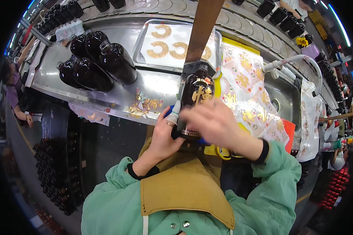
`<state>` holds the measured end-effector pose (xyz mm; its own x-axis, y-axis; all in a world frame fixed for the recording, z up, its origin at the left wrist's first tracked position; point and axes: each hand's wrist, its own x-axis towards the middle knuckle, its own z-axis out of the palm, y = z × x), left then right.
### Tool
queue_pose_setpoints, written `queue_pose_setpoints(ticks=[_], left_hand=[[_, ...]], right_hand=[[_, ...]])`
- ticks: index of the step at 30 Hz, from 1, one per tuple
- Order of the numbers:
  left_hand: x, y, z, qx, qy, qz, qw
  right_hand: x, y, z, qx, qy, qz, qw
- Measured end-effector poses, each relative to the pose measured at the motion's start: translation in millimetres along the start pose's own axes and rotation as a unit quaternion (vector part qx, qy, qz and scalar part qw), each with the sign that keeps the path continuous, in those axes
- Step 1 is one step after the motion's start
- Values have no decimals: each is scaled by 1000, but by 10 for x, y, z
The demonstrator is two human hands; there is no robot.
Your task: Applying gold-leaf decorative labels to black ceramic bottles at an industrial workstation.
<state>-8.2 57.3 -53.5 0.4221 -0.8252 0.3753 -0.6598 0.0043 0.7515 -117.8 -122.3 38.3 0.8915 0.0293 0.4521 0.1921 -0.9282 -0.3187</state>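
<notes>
My left hand (pixel 164 137) grips the base of a dark brown bottle (pixel 196 91) with gold lettering, held tilted over the edge of a steel counter (pixel 153 88). A white-and-blue tool sticks up between the left fingers. My right hand (pixel 215 121) lies blurred over the bottle's lower front, fingers spread across it. A brown strip (pixel 202 27) rises from the bottle's neck toward the top of the view.
Several dark bottles (pixel 94 58) lie on the counter at left. A steel tray (pixel 145 55) holds gold crescent labels (pixel 161 49). Gold-printed sheets (pixel 247 98) cover the right, next to a sink (pixel 284 100) with a tap. Bottle crates sit on the floor at left. Other people work at both sides.
</notes>
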Motion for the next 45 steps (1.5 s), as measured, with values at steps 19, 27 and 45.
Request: queue_pose_setpoints(ticks=[19, 27, 45], left_hand=[[121, 47, -247, -60, -111, -55, 991], [546, 161, -293, -200, -31, -151, 968], [740, 166, -156, 23, -23, -42, 999]], right_hand=[[39, 908, 21, -47, 273, 146, 950], [-375, 494, 132, 181, 305, 301, 885], [270, 785, -30, -130, 107, 166, 972]])
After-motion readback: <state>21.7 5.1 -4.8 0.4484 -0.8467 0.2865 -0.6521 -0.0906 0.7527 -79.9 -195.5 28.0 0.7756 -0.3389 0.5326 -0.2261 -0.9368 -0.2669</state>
